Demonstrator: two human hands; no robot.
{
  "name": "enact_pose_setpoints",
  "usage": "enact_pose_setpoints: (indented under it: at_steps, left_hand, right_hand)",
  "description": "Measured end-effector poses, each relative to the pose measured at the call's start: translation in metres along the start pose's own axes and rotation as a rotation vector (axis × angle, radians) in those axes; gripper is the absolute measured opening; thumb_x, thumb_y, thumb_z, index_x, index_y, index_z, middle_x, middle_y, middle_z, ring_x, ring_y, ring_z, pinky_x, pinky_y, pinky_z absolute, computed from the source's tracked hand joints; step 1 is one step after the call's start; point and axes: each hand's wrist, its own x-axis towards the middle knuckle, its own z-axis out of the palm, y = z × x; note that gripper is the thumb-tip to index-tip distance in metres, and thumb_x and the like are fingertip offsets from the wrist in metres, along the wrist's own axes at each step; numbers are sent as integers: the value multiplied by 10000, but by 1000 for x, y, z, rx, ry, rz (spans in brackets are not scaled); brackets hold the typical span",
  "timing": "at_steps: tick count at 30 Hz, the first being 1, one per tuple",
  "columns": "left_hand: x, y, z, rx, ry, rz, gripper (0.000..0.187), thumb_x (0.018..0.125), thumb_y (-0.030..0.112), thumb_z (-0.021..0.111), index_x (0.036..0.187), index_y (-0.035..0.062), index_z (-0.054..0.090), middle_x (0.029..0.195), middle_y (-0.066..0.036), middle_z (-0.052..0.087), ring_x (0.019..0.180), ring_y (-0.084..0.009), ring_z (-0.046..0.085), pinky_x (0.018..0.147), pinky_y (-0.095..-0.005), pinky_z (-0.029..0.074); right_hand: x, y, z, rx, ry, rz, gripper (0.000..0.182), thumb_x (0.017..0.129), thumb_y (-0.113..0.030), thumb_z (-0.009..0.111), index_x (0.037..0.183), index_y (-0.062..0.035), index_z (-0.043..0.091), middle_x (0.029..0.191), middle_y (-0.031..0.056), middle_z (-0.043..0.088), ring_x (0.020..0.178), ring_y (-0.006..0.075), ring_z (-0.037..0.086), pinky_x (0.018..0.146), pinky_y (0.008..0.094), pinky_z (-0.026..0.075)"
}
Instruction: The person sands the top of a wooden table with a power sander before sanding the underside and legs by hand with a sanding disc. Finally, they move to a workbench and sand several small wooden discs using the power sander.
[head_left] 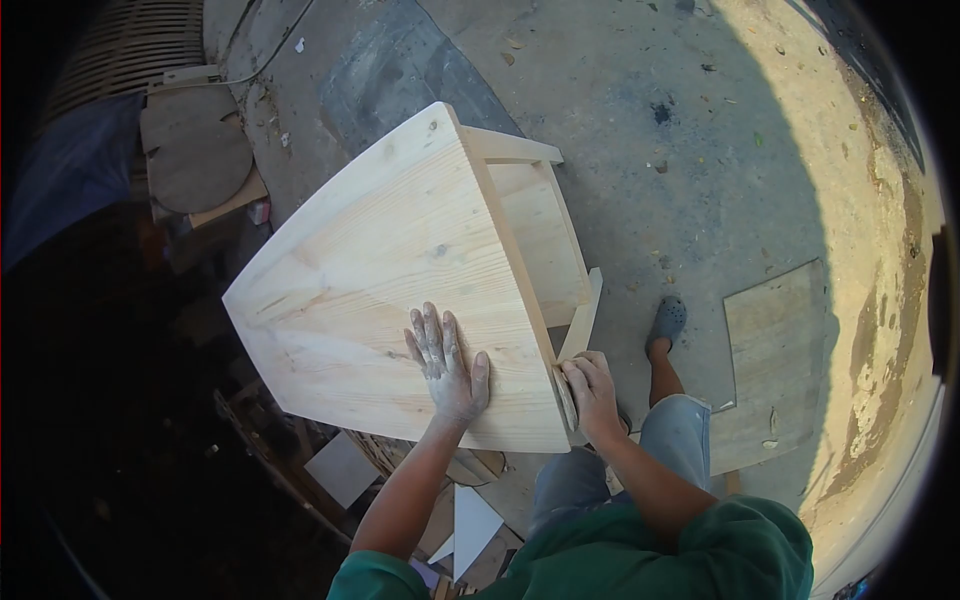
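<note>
A pale wooden table [400, 260] with a broad plank top stands in front of me. My left hand [449, 370], coated in whitish dust, lies flat on the top with its fingers spread. At the edge nearest my legs, my right hand [592, 395] is closed around a thin flat piece [566, 398] and presses it against the side of the top. What that piece is made of I cannot make out. Below the top, a wooden apron [540, 220] and a leg [582, 318] show on the right side.
A grey sheet [410, 70] lies on the concrete floor beyond the table, and a flat board [775, 335] lies to the right. Round-cut boards [200, 150] are stacked at the upper left. White offcuts [473, 530] and scrap wood lie at the lower left, by my legs.
</note>
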Motion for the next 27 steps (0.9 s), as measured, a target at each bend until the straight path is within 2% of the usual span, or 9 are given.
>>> enact_pose_setpoints:
  at_steps: [1, 4, 7, 11, 13, 16, 21, 23, 27]
  left_hand:
    - [1, 0, -1, 5, 6, -4, 687, 964, 295, 442, 1565, 57, 210, 1628, -232, 150, 1510, -436, 88, 1188, -603, 33]
    - [-1, -2, -2, -19, -27, -39, 734, 961, 358, 492, 1568, 76, 191, 1633, -217, 135, 1509, -446, 56, 1185, -626, 5]
    - [-1, -3, -3, -21, -39, -52, 756, 943, 329, 523, 1573, 90, 179, 1637, -205, 126, 1513, -432, 49, 1191, -623, 0]
    - [-4, 1, -8, -41, -28, -72, 747, 934, 289, 544, 1569, 94, 202, 1637, -190, 147, 1517, -413, 65, 1199, -607, 5]
    - [-3, 0, -7, -39, -24, -75, 749, 933, 290, 553, 1568, 94, 207, 1638, -184, 153, 1518, -406, 67, 1202, -603, 1]
    - [-3, 2, -9, -36, -22, -82, 742, 938, 299, 551, 1568, 99, 213, 1639, -175, 153, 1519, -399, 66, 1205, -597, -1]
    - [-5, 3, -6, -17, -15, -88, 709, 957, 310, 527, 1564, 99, 227, 1642, -165, 151, 1525, -376, 52, 1211, -582, -6]
    - [-3, 1, -6, -4, 0, -85, 702, 961, 314, 520, 1564, 100, 230, 1644, -155, 148, 1528, -363, 49, 1214, -575, -9]
    - [-9, 3, -2, 30, -3, -104, 703, 968, 354, 505, 1568, 116, 226, 1653, -118, 130, 1534, -319, 27, 1226, -543, -23]
  right_hand:
    - [-5, -3, -1, -182, 34, -130, 375, 1020, -295, 507, 1026, 38, 680, 853, 93, 686, 787, 158, 626, 775, 317, 465]
    - [-15, -16, -7, -43, -96, 168, 402, 1021, -311, 503, 1014, 50, 682, 833, 79, 698, 765, 151, 623, 747, 324, 465]
    - [-2, -14, -4, 132, -115, 231, 380, 1024, -265, 503, 1060, 67, 684, 921, 61, 698, 814, 132, 631, 760, 279, 471]
    - [158, -115, 33, 514, -176, 53, 357, 975, -282, 491, 1025, -21, 729, 830, 32, 691, 695, 98, 632, 612, 258, 487]
    - [256, -181, 53, 531, -204, 2, 308, 973, -316, 479, 896, -139, 719, 752, -3, 646, 572, 94, 572, 471, 256, 400]
    - [300, -228, 53, 456, -304, -17, 289, 976, -314, 491, 818, -166, 683, 627, -27, 544, 453, 78, 448, 390, 275, 272]
    - [178, -161, 28, 362, -136, 12, 287, 976, -315, 512, 831, -146, 693, 642, -25, 544, 485, 85, 467, 411, 272, 318]
    - [102, -103, 14, 321, -83, 50, 338, 987, -309, 487, 946, -60, 710, 796, 19, 637, 644, 96, 588, 532, 279, 469]
    - [-48, 25, -26, 298, -187, 185, 344, 1018, -209, 471, 1120, 37, 690, 966, 73, 702, 817, 134, 648, 749, 265, 499]
